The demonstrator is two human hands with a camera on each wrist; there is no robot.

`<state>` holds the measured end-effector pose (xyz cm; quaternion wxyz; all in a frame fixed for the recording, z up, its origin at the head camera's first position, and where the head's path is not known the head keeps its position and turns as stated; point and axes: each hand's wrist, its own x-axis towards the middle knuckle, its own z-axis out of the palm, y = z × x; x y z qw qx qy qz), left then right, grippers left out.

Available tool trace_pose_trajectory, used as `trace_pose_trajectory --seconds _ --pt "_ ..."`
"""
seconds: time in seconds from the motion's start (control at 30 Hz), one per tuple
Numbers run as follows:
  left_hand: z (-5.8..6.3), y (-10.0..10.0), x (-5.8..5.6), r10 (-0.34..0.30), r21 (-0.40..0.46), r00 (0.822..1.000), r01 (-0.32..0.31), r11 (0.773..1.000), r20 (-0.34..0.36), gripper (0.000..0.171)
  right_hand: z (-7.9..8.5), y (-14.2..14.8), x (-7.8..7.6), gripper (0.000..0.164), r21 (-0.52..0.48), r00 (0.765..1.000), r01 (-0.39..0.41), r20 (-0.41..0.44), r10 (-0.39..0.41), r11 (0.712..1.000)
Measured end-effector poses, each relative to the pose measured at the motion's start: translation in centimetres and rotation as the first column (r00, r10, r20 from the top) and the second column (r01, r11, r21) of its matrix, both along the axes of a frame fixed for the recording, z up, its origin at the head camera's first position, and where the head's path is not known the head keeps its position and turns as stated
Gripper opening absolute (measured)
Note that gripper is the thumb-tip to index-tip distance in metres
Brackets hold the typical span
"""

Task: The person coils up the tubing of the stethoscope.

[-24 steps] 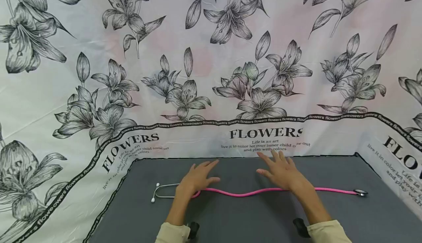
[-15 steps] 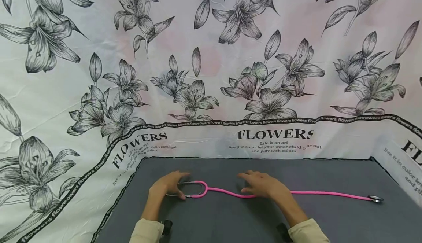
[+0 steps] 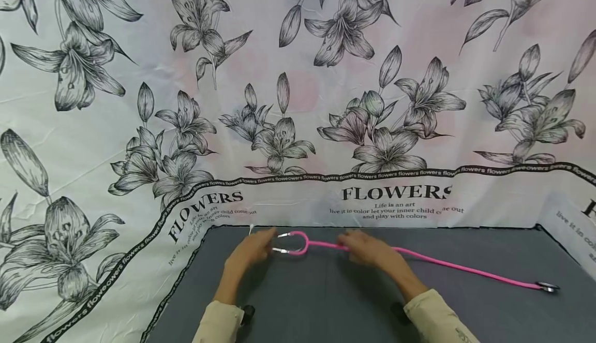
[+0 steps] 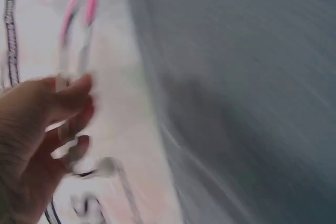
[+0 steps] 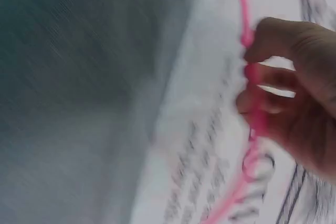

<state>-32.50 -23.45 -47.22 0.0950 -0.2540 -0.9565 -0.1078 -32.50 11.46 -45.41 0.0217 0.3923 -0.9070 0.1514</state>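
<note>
A stethoscope with pink tubing (image 3: 461, 266) stretches across the grey table, its metal chest piece (image 3: 547, 286) at the far right end. My left hand (image 3: 251, 252) grips the metal ear tubes, and one white ear tip (image 3: 251, 227) pokes out past the fingers. In the left wrist view the left hand (image 4: 50, 124) has thumb and fingers curled round the ear tubes, and the picture is blurred. Just right of the pink fork, my right hand (image 3: 368, 250) pinches the tubing. In the right wrist view thumb and fingertips of the right hand (image 5: 294, 82) close on the pink tube.
The grey tabletop (image 3: 321, 307) lies beneath both hands. Behind it hangs a white cloth (image 3: 288, 203) printed with black lilies and the word FLOWERS; its border runs along the table's back and left edges.
Both hands have closed on the stethoscope, the left on the ear tubes and the right on the tubing. That end has shifted toward the back of the table. The camera view has turned slightly left.
</note>
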Motion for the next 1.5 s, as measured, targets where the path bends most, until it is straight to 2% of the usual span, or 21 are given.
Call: trace_pose_trajectory --seconds 0.03,0.07,0.1,0.17,0.3,0.37,0.43,0.5,0.6,0.63,0.73,0.77,0.83,0.93,1.0,1.07,1.17,1.27,1.37,1.5 --pt "0.5 0.9 -1.0 0.001 0.022 0.994 0.001 1.000 -0.113 0.043 0.7 0.8 -1.1 0.035 -0.051 0.998 0.012 -0.062 -0.015 0.999" --pt "1.1 1.9 -2.0 0.015 0.054 0.974 -0.003 0.999 -0.227 0.044 1.5 1.6 -2.1 0.035 -0.104 0.991 0.029 -0.127 -0.042 0.994" --pt "1.8 3.0 -3.0 0.036 0.095 0.944 -0.006 0.995 -0.327 0.043 2.2 2.4 -3.2 0.034 -0.161 0.978 0.043 -0.193 -0.074 0.986" --pt "3.0 5.3 -4.8 0.082 0.191 0.878 0.011 0.981 -0.471 0.045 3.5 4.0 -4.9 0.032 -0.280 0.939 0.064 -0.309 -0.153 0.958" --pt "4.7 9.8 -7.3 0.140 0.345 0.776 0.106 0.933 -0.615 0.044 5.3 7.1 -6.2 0.027 -0.485 0.829 0.049 -0.469 -0.306 0.873" --pt "4.9 11.9 -7.9 0.151 0.385 0.741 0.155 0.910 -0.655 0.043 5.6 8.3 -6.1 0.030 -0.539 0.776 0.014 -0.525 -0.350 0.842" --pt "4.6 13.5 -8.3 0.168 0.414 0.714 0.184 0.892 -0.680 0.043 5.3 9.2 -5.8 0.036 -0.574 0.736 -0.023 -0.564 -0.375 0.818" --pt "4.1 14.8 -8.2 0.183 0.433 0.704 0.193 0.880 -0.686 0.044 4.7 9.9 -5.4 0.042 -0.597 0.710 -0.048 -0.584 -0.393 0.801" --pt "3.0 16.0 -7.8 0.203 0.469 0.714 0.195 0.862 -0.670 0.044 3.8 10.5 -4.8 0.047 -0.611 0.709 -0.056 -0.581 -0.399 0.790" --pt "2.8 16.2 -7.7 0.204 0.468 0.708 0.199 0.861 -0.676 0.044 3.8 10.6 -4.7 0.046 -0.610 0.701 -0.053 -0.586 -0.406 0.790" --pt "3.1 16.9 -7.3 0.210 0.470 0.696 0.205 0.858 -0.687 0.045 4.2 11.2 -4.3 0.044 -0.594 0.681 -0.021 -0.597 -0.423 0.805" --pt "3.4 17.2 -7.2 0.207 0.466 0.686 0.215 0.858 -0.697 0.046 4.5 11.5 -4.1 0.044 -0.583 0.670 -0.011 -0.607 -0.427 0.812" --pt "4.2 17.9 -7.2 0.192 0.460 0.681 0.234 0.857 -0.706 0.047 5.3 12.0 -3.7 0.044 -0.568 0.642 0.016 -0.625 -0.444 0.823" --pt "4.5 18.5 -6.8 0.187 0.469 0.698 0.237 0.851 -0.691 0.049 5.8 12.4 -2.9 0.042 -0.538 0.625 0.057 -0.638 -0.450 0.841" --pt "4.5 18.7 -6.7 0.202 0.474 0.708 0.210 0.855 -0.677 0.050 6.1 12.2 -2.4 0.041 -0.517 0.630 0.086 -0.633 -0.449 0.851" --pt "4.6 18.6 -6.5 0.230 0.481 0.709 0.174 0.859 -0.667 0.049 6.4 12.0 -1.9 0.038 -0.488 0.648 0.121 -0.621 -0.441 0.864" --pt "4.6 18.2 -6.0 0.252 0.481 0.704 0.143 0.865 -0.664 0.047 6.7 11.3 -1.0 0.037 -0.433 0.685 0.161 -0.598 -0.416 0.887" --pt "4.8 17.7 -5.3 0.247 0.455 0.696 0.128 0.881 -0.674 0.047 7.1 10.6 -0.1 0.037 -0.384 0.708 0.174 -0.591 -0.386 0.907" --pt "5.4 17.2 -4.8 0.232 0.408 0.688 0.101 0.907 -0.688 0.044 7.4 9.8 0.1 0.044 -0.370 0.718 0.139 -0.601 -0.351 0.918" --pt "6.2 16.9 -4.4 0.219 0.350 0.671 0.065 0.934 -0.709 0.043 7.5 9.0 -0.4 0.059 -0.385 0.720 -0.004 -0.642 -0.265 0.923"
